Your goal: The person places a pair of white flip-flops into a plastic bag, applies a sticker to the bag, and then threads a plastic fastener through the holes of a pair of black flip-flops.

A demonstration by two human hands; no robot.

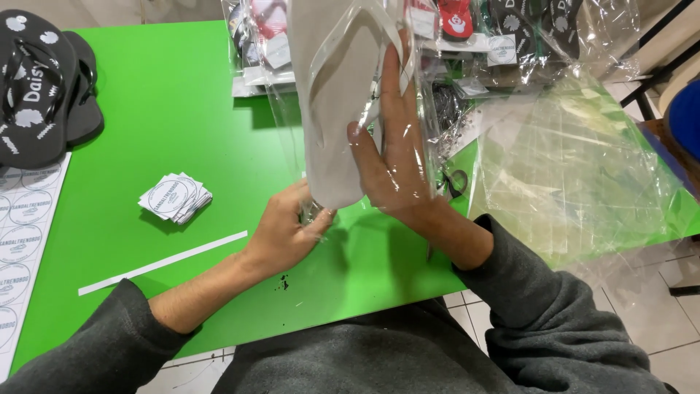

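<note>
Sandal (332,95), pale beige, flip-flop type, held upright above the middle of the green table (182,109), sole toward the camera's left, strap side facing right. A clear plastic bag (426,117) wraps loosely around it and the hand behind it.

Right hand (394,157): fingers extended flat along the sandal's strap side, thumb hooked onto the near edge, pressing rather than clenching. The film lies over the back of this hand, so the hand looks to be inside the bag with the sandal.

Left hand (288,230): below and left, fingers pinched together on the bag's lower edge just under the sandal's heel end. Closed on film, as far as can be told.

Judgement on doing this well: keep the flat hand steady against the sole so the sandal stays straight, and let the pinching hand draw the film taut and even, avoiding bunching at the heel.

Outward: small stack of round-printed white labels (176,197) to the left, well apart from both hands. A long white paper strip (164,263) lies nearer, left. Sheet of round stickers (22,233) at the far left edge. Black sandals (36,80) at the far left corner. Already bagged sandals (503,29) along the far side. Pile of empty clear bags (576,168) on the right. Scissors (456,182) just right of the right wrist.
</note>
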